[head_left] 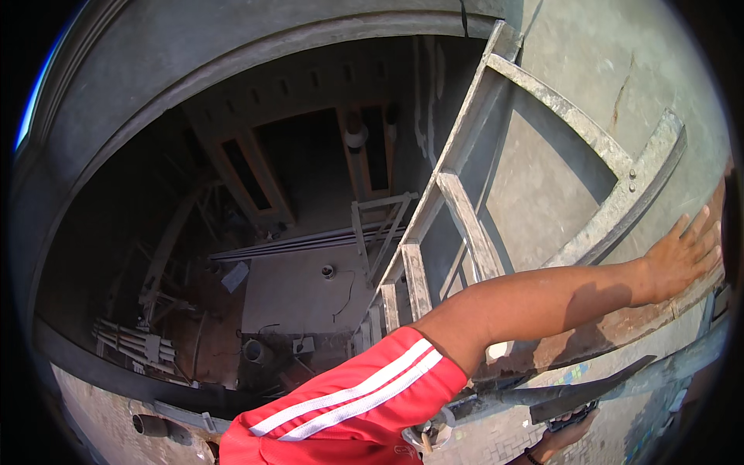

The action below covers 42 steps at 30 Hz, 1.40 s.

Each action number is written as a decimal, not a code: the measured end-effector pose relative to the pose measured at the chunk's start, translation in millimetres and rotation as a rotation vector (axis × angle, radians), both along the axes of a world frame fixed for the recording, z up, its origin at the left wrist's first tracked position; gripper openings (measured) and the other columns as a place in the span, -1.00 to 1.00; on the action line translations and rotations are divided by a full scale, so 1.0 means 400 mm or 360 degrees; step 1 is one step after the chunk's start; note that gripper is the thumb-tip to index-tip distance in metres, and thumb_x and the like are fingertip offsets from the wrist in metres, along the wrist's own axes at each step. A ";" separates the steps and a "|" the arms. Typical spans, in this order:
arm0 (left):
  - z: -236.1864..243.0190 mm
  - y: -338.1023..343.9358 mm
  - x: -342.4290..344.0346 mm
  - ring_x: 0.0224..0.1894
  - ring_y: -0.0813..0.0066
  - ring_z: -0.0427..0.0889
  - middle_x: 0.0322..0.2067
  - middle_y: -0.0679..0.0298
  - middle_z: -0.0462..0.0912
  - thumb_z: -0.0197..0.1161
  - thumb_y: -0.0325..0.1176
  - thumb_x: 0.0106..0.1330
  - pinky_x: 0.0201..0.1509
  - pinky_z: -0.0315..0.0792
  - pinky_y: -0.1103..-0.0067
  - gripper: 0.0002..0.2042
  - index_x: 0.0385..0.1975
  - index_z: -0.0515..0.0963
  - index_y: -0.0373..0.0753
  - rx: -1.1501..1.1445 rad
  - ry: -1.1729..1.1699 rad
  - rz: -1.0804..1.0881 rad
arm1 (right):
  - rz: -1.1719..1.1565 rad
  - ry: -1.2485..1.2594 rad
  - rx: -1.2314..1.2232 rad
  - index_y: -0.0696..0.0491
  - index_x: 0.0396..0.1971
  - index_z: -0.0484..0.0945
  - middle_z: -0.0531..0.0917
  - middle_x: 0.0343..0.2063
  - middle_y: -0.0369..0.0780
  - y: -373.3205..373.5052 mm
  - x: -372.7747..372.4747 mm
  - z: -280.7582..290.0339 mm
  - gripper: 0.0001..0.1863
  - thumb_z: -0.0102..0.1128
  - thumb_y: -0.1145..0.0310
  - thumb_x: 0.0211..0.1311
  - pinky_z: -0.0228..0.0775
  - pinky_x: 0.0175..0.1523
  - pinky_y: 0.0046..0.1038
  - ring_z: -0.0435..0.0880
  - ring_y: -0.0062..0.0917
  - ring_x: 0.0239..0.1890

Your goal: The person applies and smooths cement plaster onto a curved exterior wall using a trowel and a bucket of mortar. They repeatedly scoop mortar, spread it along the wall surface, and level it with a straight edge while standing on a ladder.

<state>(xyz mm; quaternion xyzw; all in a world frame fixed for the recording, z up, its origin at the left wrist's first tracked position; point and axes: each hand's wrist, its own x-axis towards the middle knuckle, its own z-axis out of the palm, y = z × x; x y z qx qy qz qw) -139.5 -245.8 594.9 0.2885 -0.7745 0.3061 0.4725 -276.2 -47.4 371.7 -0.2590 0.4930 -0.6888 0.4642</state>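
My left arm, in a red sleeve with white stripes, stretches across to the right. At its end my left hand point(680, 256) lies with fingers spread against the grey wall point(573, 186), near a rough brown edge. Lower right, my right hand point(570, 439) is closed around the handle of a trowel point(593, 395) with a long, dark, tapering blade. A dark bracelet circles that wrist. Beside my left arm rises a cement-splattered wooden ladder point(465, 209); my arm covers part of it.
Below the sleeve stands a bucket point(438, 435) with a tool handle in it. Through a large opening far below are a floor, pale pipes point(136, 345), a wooden trestle point(380, 225) and small containers point(256, 351). Paving point(496, 442) lies beneath me.
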 end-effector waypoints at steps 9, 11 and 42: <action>0.010 0.016 0.018 0.42 -0.34 -0.16 0.37 -0.16 0.01 0.06 -0.33 0.23 0.39 -0.01 -0.05 -0.41 0.30 0.19 -0.29 0.0043 -0.0027 -0.0039 | -0.0043 -0.0014 0.0059 0.01 -0.50 0.38 0.36 -0.70 -0.42 0.028 0.010 0.010 -0.53 -0.22 -0.04 0.48 0.01 -0.73 -0.74 0.24 -0.80 -0.78; 0.009 0.018 0.018 0.42 -0.35 -0.16 0.38 -0.16 -0.01 0.05 -0.34 0.24 0.39 -0.02 -0.05 -0.41 0.31 0.18 -0.29 0.0035 -0.0028 -0.0018 | 0.0005 -0.0036 0.0036 0.01 -0.53 0.36 0.35 -0.72 -0.42 0.030 -0.006 -0.002 -0.52 -0.21 -0.05 0.47 0.01 -0.73 -0.73 0.23 -0.79 -0.78; 0.041 0.078 0.086 0.43 -0.26 -0.20 0.40 -0.06 -0.17 0.47 -0.36 -0.04 0.41 0.05 0.10 -0.01 0.39 -0.06 -0.18 0.0179 -0.0214 0.0034 | 0.0172 0.0018 -0.0200 0.24 0.23 0.26 0.37 -0.65 -0.36 0.045 -0.041 -0.043 -0.43 -0.16 0.07 0.48 0.19 -0.76 -0.66 0.34 -0.73 -0.79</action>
